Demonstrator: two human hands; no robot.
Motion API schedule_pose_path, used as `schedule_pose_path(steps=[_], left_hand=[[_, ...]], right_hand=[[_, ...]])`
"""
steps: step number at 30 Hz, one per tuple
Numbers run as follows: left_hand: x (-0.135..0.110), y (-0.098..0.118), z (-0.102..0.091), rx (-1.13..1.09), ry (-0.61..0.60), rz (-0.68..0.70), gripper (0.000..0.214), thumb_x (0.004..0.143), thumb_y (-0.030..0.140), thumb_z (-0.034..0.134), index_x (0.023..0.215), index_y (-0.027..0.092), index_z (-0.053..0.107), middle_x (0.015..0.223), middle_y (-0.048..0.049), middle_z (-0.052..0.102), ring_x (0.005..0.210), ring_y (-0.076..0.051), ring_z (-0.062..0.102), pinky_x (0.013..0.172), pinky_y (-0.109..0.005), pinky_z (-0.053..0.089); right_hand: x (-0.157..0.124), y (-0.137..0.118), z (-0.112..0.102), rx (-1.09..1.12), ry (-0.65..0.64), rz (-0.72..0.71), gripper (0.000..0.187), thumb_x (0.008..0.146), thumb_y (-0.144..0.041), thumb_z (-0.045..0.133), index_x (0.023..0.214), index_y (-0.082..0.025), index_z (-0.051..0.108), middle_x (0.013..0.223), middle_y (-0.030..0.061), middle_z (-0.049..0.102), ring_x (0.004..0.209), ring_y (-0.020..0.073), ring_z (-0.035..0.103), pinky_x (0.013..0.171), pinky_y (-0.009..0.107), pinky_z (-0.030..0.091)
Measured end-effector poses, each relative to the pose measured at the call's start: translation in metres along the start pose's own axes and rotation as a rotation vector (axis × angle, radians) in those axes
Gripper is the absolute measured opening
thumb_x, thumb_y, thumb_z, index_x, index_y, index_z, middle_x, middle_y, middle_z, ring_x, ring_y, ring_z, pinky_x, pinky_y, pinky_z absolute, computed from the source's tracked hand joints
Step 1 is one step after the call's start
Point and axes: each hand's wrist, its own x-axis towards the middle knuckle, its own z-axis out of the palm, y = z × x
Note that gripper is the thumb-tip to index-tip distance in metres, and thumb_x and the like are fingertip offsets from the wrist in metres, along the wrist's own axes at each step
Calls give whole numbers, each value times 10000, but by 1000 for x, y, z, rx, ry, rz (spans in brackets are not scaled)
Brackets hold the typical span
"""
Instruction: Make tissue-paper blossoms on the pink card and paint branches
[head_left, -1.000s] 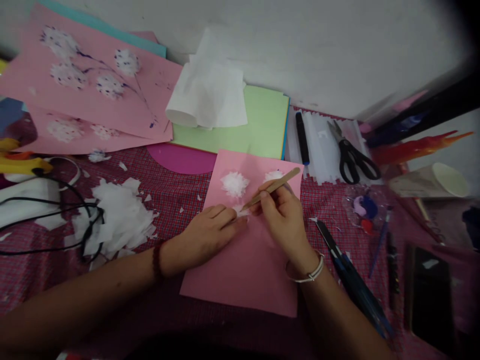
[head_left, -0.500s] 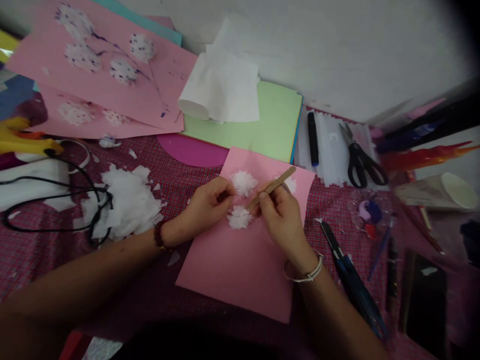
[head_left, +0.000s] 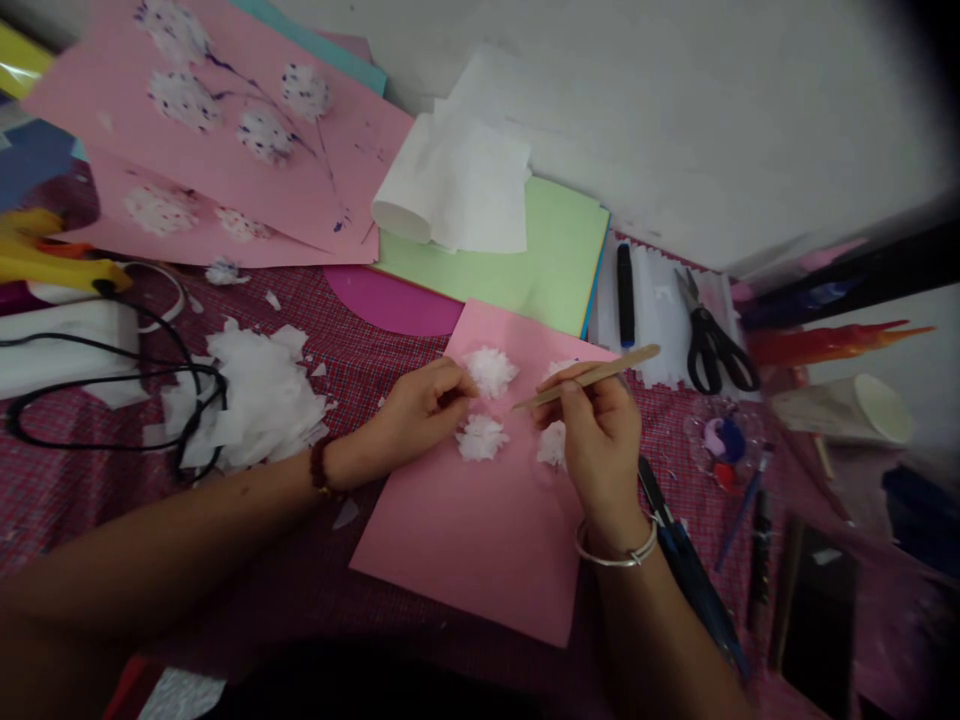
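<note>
A: State the work surface.
B: A red checked cloth (head_left: 360, 370) covers the table. A pink sheet (head_left: 465, 540) lies flat on it, directly in front of the person. A green sheet (head_left: 540, 250) lies beyond the pink sheet's far edge. A pile of white paper scraps (head_left: 255, 400) lies well to the left.

A: Hand positions?
B: Left hand (head_left: 420, 410): fingers curled, tips on the far left part of the pink sheet, just beside the upper tuft (head_left: 491, 370). Whether it grips anything cannot be told. Right hand (head_left: 600, 440): over the sheet's right edge, pinching a wooden stick (head_left: 592, 376) between thumb and fingers.

A: Stick orientation?
B: Near level. The left end points toward the left hand. The right end projects past the sheet's edge toward the scissors (head_left: 712, 340).

A: Remaining tufts?
B: Both are white paper and rest on the pink sheet. The lower tuft (head_left: 480, 437) sits just below the upper tuft. The right tuft (head_left: 553, 445) sits just beside the right hand.
</note>
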Motion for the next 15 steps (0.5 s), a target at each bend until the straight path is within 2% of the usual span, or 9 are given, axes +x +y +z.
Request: schedule_pose_path(steps=[2,5,9,12,15], left_hand=[[2,0,-1,-107,28,-87,87,757,95,522,774,138,596,742,5,556,696,-96,507,657,-223,401],[7,1,-6,-353,46,-287,86,744,101,525,791,139,584,670,31,547,627,-80,503,624,-205,403],[16,2,-13,-618,20,-470,78,725,67,535,756,128,572,646,23,566,593,-69,533,648,-210,433],[24,3,-18,-661,-51,-549,84,720,51,535,722,132,560,643,10,578,599,-79,562,674,-233,452],[29,7,-24,-516,-120,-507,86,732,69,519,698,138,556,625,-13,587,590,-100,562,638,-249,446]], right_hand=[[0,-2,-3,-9,-3,-23,67,871,-252,516,848,-202,553,757,-9,574,532,88,564,492,259,502],[1,-8,-9,-57,-26,-77,84,872,-253,529,855,-200,591,768,-8,586,565,95,580,531,268,515],[0,-23,-18,-225,-125,-200,95,852,-242,574,825,-207,658,817,9,621,688,122,600,612,290,517],[-10,-34,-24,-317,-153,-283,125,855,-243,568,798,-215,676,899,30,657,743,133,597,615,289,505],[-33,-36,-26,-307,-141,-281,139,870,-240,536,828,-216,667,876,25,649,642,108,579,567,270,492]])
